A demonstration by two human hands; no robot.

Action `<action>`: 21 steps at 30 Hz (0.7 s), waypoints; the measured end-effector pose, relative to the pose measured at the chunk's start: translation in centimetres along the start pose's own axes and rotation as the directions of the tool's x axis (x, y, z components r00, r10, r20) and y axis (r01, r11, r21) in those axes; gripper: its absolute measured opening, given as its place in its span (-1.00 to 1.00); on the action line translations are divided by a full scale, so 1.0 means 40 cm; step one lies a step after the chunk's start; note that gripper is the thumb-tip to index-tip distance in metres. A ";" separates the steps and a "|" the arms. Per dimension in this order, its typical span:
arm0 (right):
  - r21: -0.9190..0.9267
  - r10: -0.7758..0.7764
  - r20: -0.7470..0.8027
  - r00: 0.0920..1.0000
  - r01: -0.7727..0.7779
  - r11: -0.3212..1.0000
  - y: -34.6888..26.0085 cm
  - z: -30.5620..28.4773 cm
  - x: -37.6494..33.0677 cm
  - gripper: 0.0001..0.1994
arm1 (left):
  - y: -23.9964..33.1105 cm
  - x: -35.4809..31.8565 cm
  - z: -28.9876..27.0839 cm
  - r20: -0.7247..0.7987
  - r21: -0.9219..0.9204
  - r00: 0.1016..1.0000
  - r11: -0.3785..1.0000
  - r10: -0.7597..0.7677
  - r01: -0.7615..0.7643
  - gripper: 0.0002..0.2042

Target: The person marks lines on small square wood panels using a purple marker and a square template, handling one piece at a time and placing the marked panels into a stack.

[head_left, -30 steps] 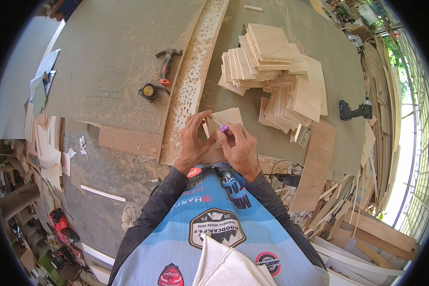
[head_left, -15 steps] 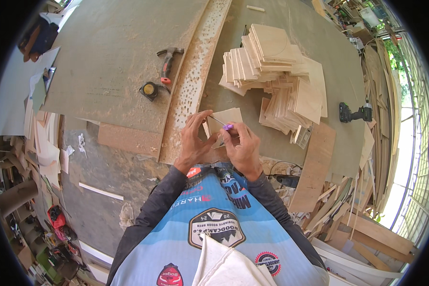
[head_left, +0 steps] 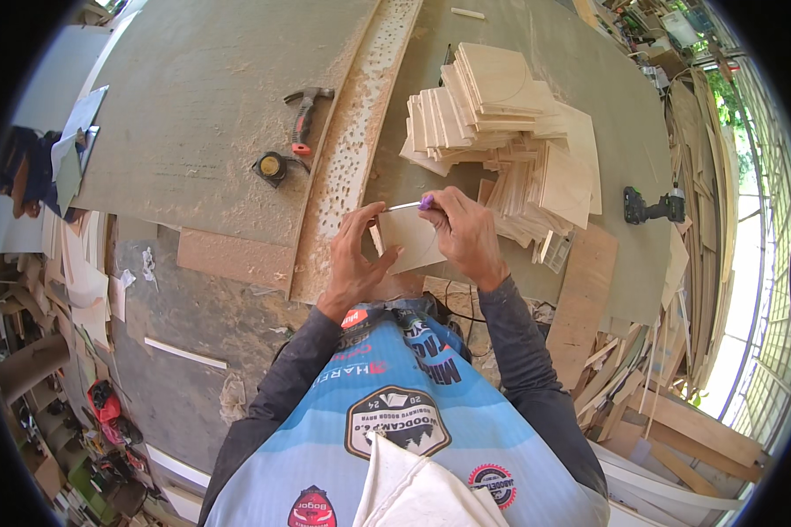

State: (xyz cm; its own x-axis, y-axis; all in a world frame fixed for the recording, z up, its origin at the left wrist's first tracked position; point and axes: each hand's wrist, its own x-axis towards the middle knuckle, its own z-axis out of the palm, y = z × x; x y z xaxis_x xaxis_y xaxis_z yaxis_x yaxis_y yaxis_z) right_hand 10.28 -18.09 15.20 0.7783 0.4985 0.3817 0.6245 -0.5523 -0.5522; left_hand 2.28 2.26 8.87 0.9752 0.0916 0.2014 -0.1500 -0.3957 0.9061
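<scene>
My left hand (head_left: 353,268) is closed around the left side of a small square plywood piece (head_left: 417,248), its thumb resting over the near edge. A curved line marks the face of this piece. My right hand (head_left: 468,235) pinches the purple handle of a slim tool with a thin metal shaft (head_left: 402,206); its exact kind I cannot make out. The shaft lies almost level across the far edge of the plywood, its tip meeting my left fingertips. Whether the tip touches the wood is hidden there.
Fanned stacks of plywood squares (head_left: 492,79) stand beyond my right hand. A claw hammer (head_left: 304,119) and a tape measure (head_left: 271,167) lie left of a dust-covered strip (head_left: 347,140). A cordless drill (head_left: 655,206) rests at the right. Another person (head_left: 28,176) shows at the left edge.
My right hand has moved outward and slightly away from me, swinging the tool from a slant to nearly level and uncovering more plywood. My left hand stays at the piece's left side.
</scene>
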 end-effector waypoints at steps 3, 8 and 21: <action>-0.042 -0.070 0.059 0.996 0.072 0.997 0.028 -0.010 0.037 -0.80 | 0.003 -0.001 -0.001 0.001 -0.001 1.000 1.000 -0.008 0.008 -0.27; -0.026 -0.172 0.116 0.978 0.176 0.984 0.067 -0.017 0.095 -0.80 | 0.016 0.004 -0.005 0.004 -0.005 1.000 1.000 -0.028 0.028 -0.28; 0.059 0.033 -0.151 0.988 -0.025 0.998 -0.020 -0.144 0.000 -0.79 | 0.055 0.009 -0.016 0.149 0.109 0.988 0.992 0.044 -0.061 0.08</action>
State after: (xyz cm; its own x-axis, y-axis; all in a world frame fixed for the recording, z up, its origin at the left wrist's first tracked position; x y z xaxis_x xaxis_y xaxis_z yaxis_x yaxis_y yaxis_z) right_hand 10.16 -21.50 19.91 0.7995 0.3730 0.4709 0.6003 -0.5237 -0.6044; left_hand 2.18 2.03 11.17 0.9810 -0.0633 0.1836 -0.1905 -0.4980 0.8460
